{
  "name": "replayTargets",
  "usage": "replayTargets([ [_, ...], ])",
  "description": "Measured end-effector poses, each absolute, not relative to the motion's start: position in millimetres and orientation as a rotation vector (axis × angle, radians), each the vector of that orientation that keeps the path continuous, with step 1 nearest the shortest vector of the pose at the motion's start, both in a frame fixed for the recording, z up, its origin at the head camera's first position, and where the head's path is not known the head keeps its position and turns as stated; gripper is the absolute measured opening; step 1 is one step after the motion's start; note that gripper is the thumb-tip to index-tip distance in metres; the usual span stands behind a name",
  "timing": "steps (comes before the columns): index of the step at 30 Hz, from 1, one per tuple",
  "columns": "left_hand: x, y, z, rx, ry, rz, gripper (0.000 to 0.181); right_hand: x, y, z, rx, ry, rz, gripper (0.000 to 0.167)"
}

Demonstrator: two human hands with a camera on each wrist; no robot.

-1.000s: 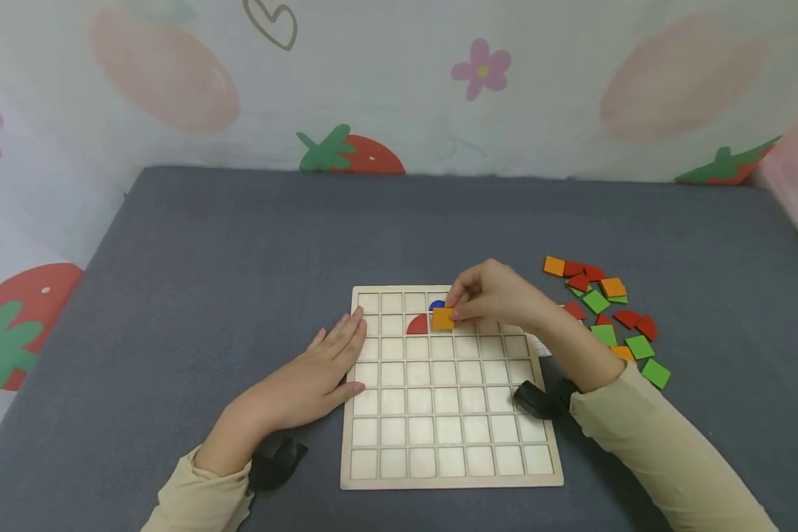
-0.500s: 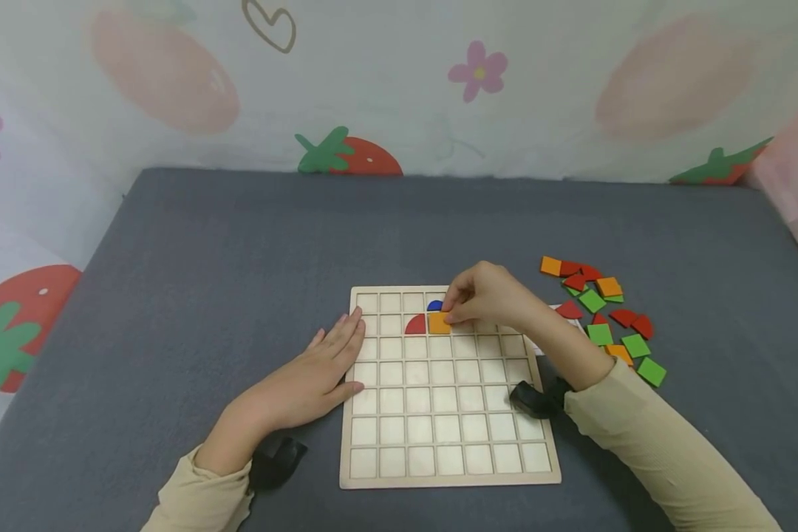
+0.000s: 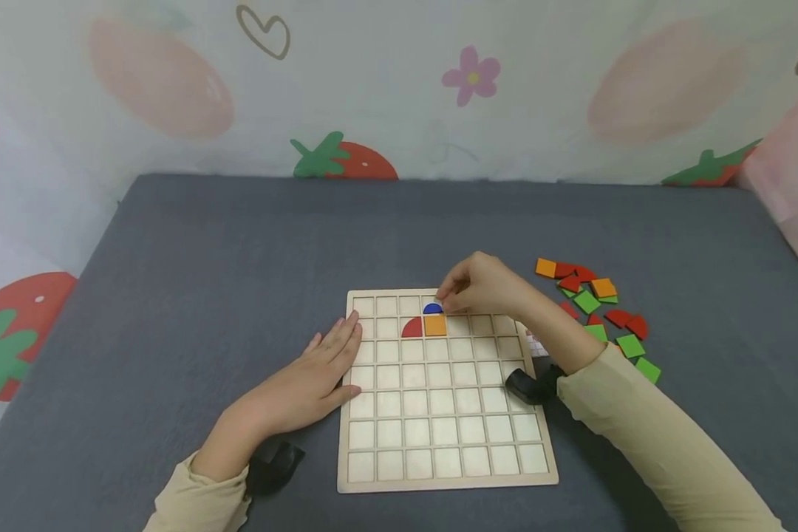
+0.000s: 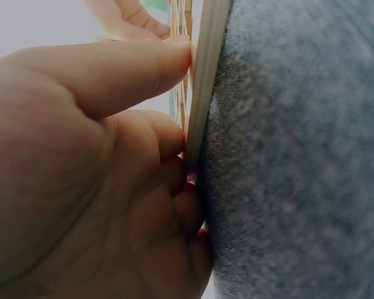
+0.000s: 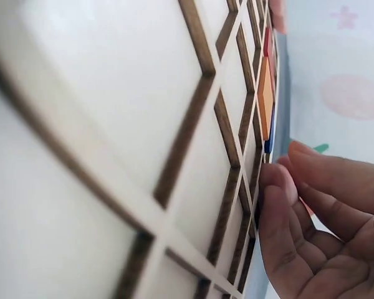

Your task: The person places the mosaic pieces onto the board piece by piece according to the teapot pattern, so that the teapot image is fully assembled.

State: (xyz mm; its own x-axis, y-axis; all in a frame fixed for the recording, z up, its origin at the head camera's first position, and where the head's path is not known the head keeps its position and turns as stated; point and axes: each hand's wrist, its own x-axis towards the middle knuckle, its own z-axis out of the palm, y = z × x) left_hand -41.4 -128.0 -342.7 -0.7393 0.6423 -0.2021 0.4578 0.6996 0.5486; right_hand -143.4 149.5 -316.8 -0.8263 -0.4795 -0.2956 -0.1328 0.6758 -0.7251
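Note:
A pale wooden grid board (image 3: pixel 448 488) lies on the grey cloth. Along its left edge rests my left hand (image 3: pixel 312 384), fingers stretched out and the thumb touching the frame. In the upper rows sit a red quarter-circle piece (image 3: pixel 412 327), an orange square tile (image 3: pixel 435 325) beside it, and a blue rounded piece (image 3: pixel 432 308) above the tile. My right hand (image 3: pixel 482 284) is over the board's top edge, its fingertips close by the right end of the blue piece. In the right wrist view, the loosely bent fingers (image 5: pixel 280 199) show nothing held between them.
Right of the board lies a loose scatter of green squares (image 3: pixel 587 301), red pieces (image 3: pixel 617 318) and orange squares (image 3: pixel 546 267). Part of a white printed card (image 3: pixel 537 346) peeks out under the right forearm. A patterned cloth wall (image 3: pixel 539 89) stands behind the table.
My right hand lowered the orange tile into the cell beside the red piece and let go. It then shifted slightly up toward the blue piece. My left hand stayed on the board's edge.

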Motion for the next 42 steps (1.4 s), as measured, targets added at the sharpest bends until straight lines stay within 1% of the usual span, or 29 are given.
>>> replayTargets([
  [7,-42.4,-125.6,-343.4,0.863,2.521,0.683,0.071,-142.9,150.6,-312.8,-0.526,2.414,-0.913,0.009],
  [11,-42.4,-126.3,-343.8,0.847,2.511,0.682,0.073,-143.2,158.9,-308.6,-0.549,2.391,-0.961,0.011],
  [16,-41.6,-130.0,-344.6,0.844,2.512,0.693,0.073,-139.1,192.9,-300.0,-0.518,2.384,-1.099,0.014],
  [21,-41.1,-135.1,-345.8,0.853,2.532,0.692,0.072,-127.4,233.6,-293.2,-0.34,2.415,-1.175,0.021],
  [25,-40.3,-138.3,-346.9,0.863,2.539,0.693,0.073,-118.8,259.9,-294.7,-0.256,2.461,-1.188,0.028],
  [29,-39.6,-140.2,-347.4,0.871,2.542,0.698,0.073,-112.9,277.5,-297.7,-0.225,2.51,-1.208,0.03],
  [35,-36.9,-142.7,-345.7,0.853,2.536,0.715,0.073,-108.2,287.9,-302.5,-0.185,2.492,-1.287,0.031],
  [42,-33.9,-145.8,-341.8,0.85,2.536,0.729,0.073,-106.4,286.4,-303.1,-0.182,2.519,-1.233,0.029],
])
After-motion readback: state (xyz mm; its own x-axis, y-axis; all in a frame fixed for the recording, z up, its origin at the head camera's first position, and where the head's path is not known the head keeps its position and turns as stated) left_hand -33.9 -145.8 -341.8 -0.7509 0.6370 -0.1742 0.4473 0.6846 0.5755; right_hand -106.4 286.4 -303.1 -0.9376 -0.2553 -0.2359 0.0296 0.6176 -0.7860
